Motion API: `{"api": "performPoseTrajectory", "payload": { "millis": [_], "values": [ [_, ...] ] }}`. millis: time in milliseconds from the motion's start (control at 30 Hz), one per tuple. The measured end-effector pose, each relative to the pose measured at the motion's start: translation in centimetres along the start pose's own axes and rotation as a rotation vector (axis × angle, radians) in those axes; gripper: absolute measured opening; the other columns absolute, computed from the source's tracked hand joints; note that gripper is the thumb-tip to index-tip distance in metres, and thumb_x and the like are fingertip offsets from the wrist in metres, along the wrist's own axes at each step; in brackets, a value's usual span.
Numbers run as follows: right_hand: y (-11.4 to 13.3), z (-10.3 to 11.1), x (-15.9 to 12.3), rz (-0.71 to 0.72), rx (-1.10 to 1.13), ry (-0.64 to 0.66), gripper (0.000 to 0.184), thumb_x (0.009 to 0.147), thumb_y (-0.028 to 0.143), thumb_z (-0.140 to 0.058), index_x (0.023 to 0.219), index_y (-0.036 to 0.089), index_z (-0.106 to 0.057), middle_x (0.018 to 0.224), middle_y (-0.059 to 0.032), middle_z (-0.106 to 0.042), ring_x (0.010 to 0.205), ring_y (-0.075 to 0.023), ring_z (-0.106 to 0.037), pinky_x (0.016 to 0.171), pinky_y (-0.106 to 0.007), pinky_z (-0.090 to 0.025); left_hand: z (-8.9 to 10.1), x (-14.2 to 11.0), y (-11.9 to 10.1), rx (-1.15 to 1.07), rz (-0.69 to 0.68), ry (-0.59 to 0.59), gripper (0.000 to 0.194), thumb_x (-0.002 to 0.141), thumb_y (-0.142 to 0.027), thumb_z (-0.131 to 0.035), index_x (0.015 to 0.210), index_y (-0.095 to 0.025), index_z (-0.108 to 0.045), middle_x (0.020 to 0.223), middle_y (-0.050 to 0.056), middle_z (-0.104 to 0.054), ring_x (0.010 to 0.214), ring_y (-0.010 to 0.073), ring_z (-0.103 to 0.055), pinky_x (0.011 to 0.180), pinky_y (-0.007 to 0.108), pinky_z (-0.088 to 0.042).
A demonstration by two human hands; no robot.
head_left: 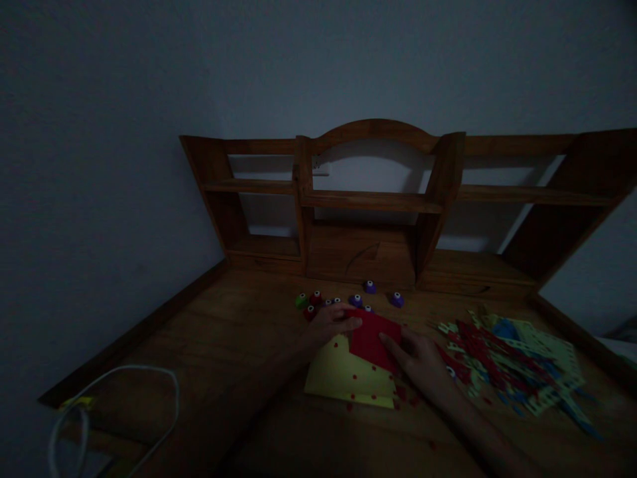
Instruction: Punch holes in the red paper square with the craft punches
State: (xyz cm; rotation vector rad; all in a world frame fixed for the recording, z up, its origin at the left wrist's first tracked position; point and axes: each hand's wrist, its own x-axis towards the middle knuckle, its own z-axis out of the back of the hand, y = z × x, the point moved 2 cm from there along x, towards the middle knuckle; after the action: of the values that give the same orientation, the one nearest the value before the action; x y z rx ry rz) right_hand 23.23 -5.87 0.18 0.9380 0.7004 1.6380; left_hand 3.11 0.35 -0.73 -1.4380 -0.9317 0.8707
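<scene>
Light: dim; corners nearly black, fine edges soft.
Hidden parts: fingers of the left hand (331, 324) behind the red paper sheet (374, 338) not all visible; likewise the right hand (423, 362). A row of small paper punches (369, 287) partly covered by the left hand and sheet; one more by the right wrist, mostly hidden, colour unclear.
Cut off: both forearms at lower edge; white cable (176, 398) bottom left, beside a dark object too murky to identify.
Hutch: brown wooden desk hutch (373, 199), visible grain, arched top rail over the middle bay, open shelves either side; wall socket (322, 167) partly visible through the middle bay.
Desk: wooden desktop (223, 332), smooth, grain faint.
Punches: rounded bodies in purple, red and green, each with a pale ringed top.
Scrap pile: paper offcuts (517, 365) at right, tangled strips in red, blue and pale yellow, some with rows of notches or holes; count not possible.
Yellow paper: yellow sheet (343, 378) flat on the desk, narrow fold along the near edge, red dots (354, 377) scattered over it and nearby.
Red sheet: plain, matte, four-sided, tilted, over the yellow sheet's far part; contact between them unclear.
Fingers: left set pinches the red sheet's left edge, thumb in front; right set grips its right side, thumb in front.
</scene>
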Motion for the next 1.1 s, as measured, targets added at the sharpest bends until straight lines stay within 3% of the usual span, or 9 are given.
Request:
{"api": "performPoseTrajectory", "payload": {
  "millis": [200, 367, 500, 633, 767, 933, 1100],
  "values": [
    [-0.4, 0.3, 0.1, -0.040, 0.124, -0.007, 0.039, 0.085, 0.051, -0.051, 0.090, 0.015, -0.067, 0.082, -0.0079, -0.071, 0.071, -0.0235, -0.064, 0.057, -0.030, -0.050, 0.8, 0.4, 0.0, 0.046, -0.092, -0.166, 0.039, 0.074, -0.043, -0.067, 0.100, -0.014, -0.065, 0.092, 0.007, -0.067, 0.072, 0.0147, -0.057, 0.064, 0.024, -0.042],
    [-0.1, 0.6, 0.0, -0.086, 0.157, -0.054, 0.039, 0.083, 0.052, -0.053, 0.074, 0.016, -0.064, 0.066, -0.0048, -0.066, 0.056, -0.0184, -0.060, 0.048, -0.026, -0.045, 1.0, 0.7, 0.2, 0.007, -0.109, -0.203, 0.039, 0.078, -0.045, -0.063, 0.100, -0.013, -0.066, 0.093, 0.006, -0.068, 0.079, 0.0169, -0.057, 0.068, 0.025, -0.041],
    [-0.5, 0.7, 0.1, -0.166, 0.263, -0.101, 0.040, 0.081, 0.054, -0.055, 0.078, 0.015, -0.062, 0.063, -0.0037, -0.063, 0.049, -0.0156, -0.055, 0.042, -0.024, -0.041, 1.0, 0.5, 0.0, 0.109, -0.082, -0.271, 0.043, 0.075, -0.051, -0.064, 0.099, -0.015, -0.068, 0.084, 0.003, -0.066, 0.072, 0.0150, -0.055, 0.065, 0.024, -0.040],
    [-1.4, 0.8, 0.4, -0.239, 0.391, -0.178, 0.042, 0.078, 0.055, -0.058, 0.088, 0.015, -0.063, 0.065, -0.0036, -0.064, 0.048, -0.0156, -0.055, 0.040, -0.024, -0.040, 0.8, 0.3, 0.3, -0.025, -0.004, -0.243, 0.054, 0.077, -0.062, -0.055, 0.100, -0.014, -0.066, 0.074, 0.004, -0.064, 0.061, 0.0139, -0.055, 0.058, 0.025, -0.040],
    [-2.0, 1.1, 0.6, -0.218, 0.412, -0.199, 0.041, 0.078, 0.055, -0.059, 0.087, 0.015, -0.063, 0.072, -0.0053, -0.067, 0.055, -0.0173, -0.058, 0.045, -0.025, -0.044, 0.7, 0.5, 0.8, -0.189, 0.017, -0.205, 0.063, 0.079, -0.069, -0.044, 0.098, -0.013, -0.065, 0.075, 0.006, -0.066, 0.061, 0.0145, -0.057, 0.060, 0.026, -0.043],
    [-1.9, 1.0, 0.5, -0.212, 0.367, -0.180, 0.042, 0.079, 0.054, -0.059, 0.089, 0.013, -0.064, 0.069, -0.0053, -0.065, 0.053, -0.0164, -0.056, 0.042, -0.023, -0.040, 0.8, 0.9, 1.0, -0.388, -0.026, -0.111, 0.058, 0.081, -0.065, -0.046, 0.086, -0.011, -0.066, 0.077, 0.008, -0.066, 0.052, 0.0096, -0.050, 0.058, 0.025, -0.044],
    [-1.3, 0.9, 0.4, -0.197, 0.329, -0.188, 0.040, 0.078, 0.053, -0.061, 0.082, 0.014, -0.065, 0.071, -0.0049, -0.067, 0.054, -0.0159, -0.056, 0.043, -0.023, -0.039, 0.7, 0.9, 0.8, -0.383, 0.030, -0.105, 0.063, 0.079, -0.069, -0.045, 0.081, -0.009, -0.065, 0.068, 0.007, -0.063, 0.046, 0.0086, -0.046, 0.050, 0.024, -0.041]
  ]
}}
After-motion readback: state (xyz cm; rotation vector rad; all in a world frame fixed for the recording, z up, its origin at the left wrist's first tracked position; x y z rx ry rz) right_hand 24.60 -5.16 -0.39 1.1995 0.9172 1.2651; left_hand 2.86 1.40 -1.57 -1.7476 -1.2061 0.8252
